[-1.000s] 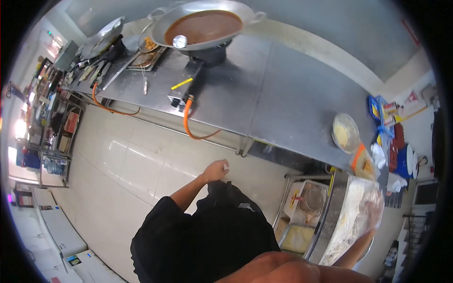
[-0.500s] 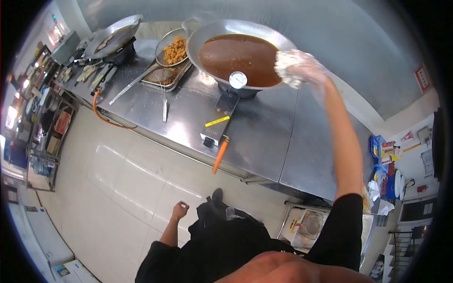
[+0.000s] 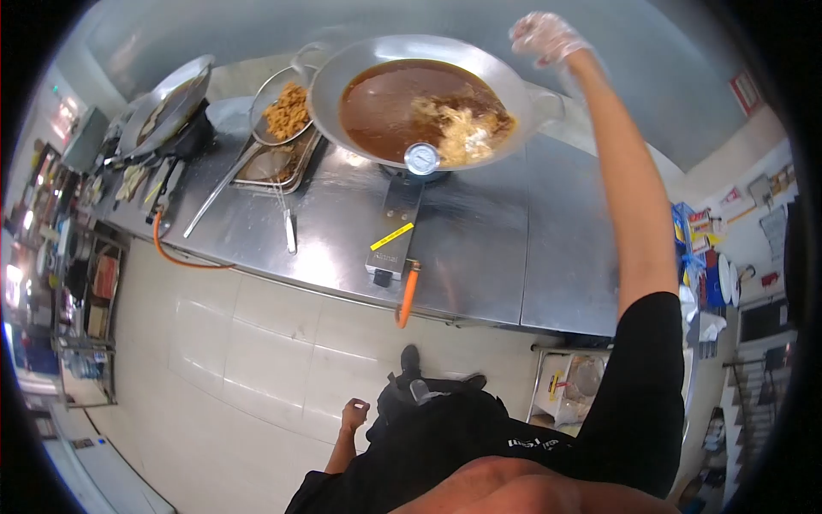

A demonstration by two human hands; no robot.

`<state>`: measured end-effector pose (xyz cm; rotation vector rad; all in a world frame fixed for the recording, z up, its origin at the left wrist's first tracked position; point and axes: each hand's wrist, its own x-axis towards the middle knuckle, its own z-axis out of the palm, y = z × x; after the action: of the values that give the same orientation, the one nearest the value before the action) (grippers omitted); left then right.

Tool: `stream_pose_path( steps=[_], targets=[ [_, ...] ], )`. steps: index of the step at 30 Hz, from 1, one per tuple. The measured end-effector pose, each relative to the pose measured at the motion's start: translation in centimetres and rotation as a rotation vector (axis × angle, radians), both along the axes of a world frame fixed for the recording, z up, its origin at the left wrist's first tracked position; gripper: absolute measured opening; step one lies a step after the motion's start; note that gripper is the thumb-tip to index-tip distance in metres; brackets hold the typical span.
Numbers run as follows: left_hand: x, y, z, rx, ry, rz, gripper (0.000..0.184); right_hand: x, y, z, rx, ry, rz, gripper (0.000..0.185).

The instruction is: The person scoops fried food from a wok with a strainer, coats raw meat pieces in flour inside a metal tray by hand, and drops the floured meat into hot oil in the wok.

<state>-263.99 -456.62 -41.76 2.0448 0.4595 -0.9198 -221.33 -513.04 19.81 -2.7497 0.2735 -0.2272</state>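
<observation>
My right hand [image 3: 545, 39], in a clear plastic glove, is raised above the right rim of a large wok [image 3: 330, 103]. Its fingers are curled, and whether anything is in them cannot be made out. Pale floury pieces [image 3: 467, 128] float and foam in the brown oil [image 3: 385, 98], on the wok's right side. A round dial thermometer [image 3: 421, 158] sits at the wok's near rim. Low beside my body hangs my left hand [image 3: 355, 413], bare, its fingers curled, with their contents too small to tell.
Left of the wok, a strainer with fried pieces [image 3: 287, 111] rests over a metal tray [image 3: 295, 176]. A whisk [image 3: 289, 231] lies near it. A second wok [image 3: 167, 111] stands farther left. An orange hose [image 3: 408, 298] hangs at the counter's front edge.
My right hand, holding white floury stuff half a second ago, has moved up and no longer holds it. Pale pieces now foam in the oil. The view has shifted slightly.
</observation>
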Motion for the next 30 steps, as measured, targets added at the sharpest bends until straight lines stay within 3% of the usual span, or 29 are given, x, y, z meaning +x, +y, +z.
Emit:
stream_pose_path(
  steps=[1,4,5,7,9,13,15,18,22,23,24,26,27,28,29,30],
  targets=[
    [0.7,-0.4,0.0,-0.007,-0.002,-0.027,0.027,-2.3,-1.1,1.9,0.069,-0.106,0.0,0.04],
    [3.3,-1.5,0.0,-0.014,0.009,-0.117,0.026,-13.3,1.2,7.6,-0.157,-0.273,-0.238,0.027],
    [4.1,-1.8,0.0,-0.013,0.015,-0.151,0.026,-16.2,0.0,8.2,-0.173,-0.336,-0.297,0.028],
    [5.5,-2.6,0.3,0.014,0.013,-0.22,0.025,-24.0,-9.6,7.8,-0.12,-0.432,-0.164,0.044],
    [6.6,-3.5,0.4,0.02,0.004,-0.312,0.023,-33.4,-11.1,6.1,-0.247,-0.635,-0.338,0.046],
    [8.1,-6.9,1.7,0.087,0.008,-0.494,0.023,-52.9,-16.0,4.3,-0.116,-0.344,-0.623,0.041],
    [8.9,-10.6,2.2,0.091,-0.072,-0.713,0.02,-63.2,-18.7,0.9,-0.012,-0.28,-0.723,0.038],
    [9.6,-11.5,-8.7,-0.155,-0.423,-0.952,0.016,-78.5,-21.8,-3.8,0.138,-0.157,-1.01,0.032],
    [8.8,-20.1,-8.7,-0.26,-0.644,-1.227,0.017,-95.0,-24.4,-11.9,0.281,0.031,-1.415,0.031],
    [7.6,-22.5,-8.3,-0.228,-0.281,-0.976,0.018,-98.7,-25.4,-14.4,0.336,0.103,-1.478,0.032],
    [6.4,-26.2,-6.9,-0.179,-0.144,-0.924,0.018,-102.0,-26.5,-17.1,0.316,0.325,-1.506,0.036],
    [4.6,-32.2,-3.2,-0.055,0.117,-0.798,0.019,-108.1,-27.7,-23.9,0.523,0.457,-1.577,0.061],
    [3.9,-35.0,-2.2,-0.208,-0.126,-1.063,0.02,-108.6,-27.0,-25.8,0.404,0.652,-1.541,0.071],
    [2.8,-37.7,-1.1,-0.243,-0.147,-1.086,0.02,-111.5,-26.7,-31.5,0.23,0.637,-1.462,0.077],
    [1.4,-40.8,0.7,-0.279,-0.167,-1.109,0.02,-112.2,-26.9,-34.0,0.277,0.755,-1.359,0.087],
    [-0.9,-44.6,3.6,-0.195,0.037,-0.896,0.019,-111.3,-25.9,-35.1,0.199,0.713,-1.351,0.076]
  ],
)
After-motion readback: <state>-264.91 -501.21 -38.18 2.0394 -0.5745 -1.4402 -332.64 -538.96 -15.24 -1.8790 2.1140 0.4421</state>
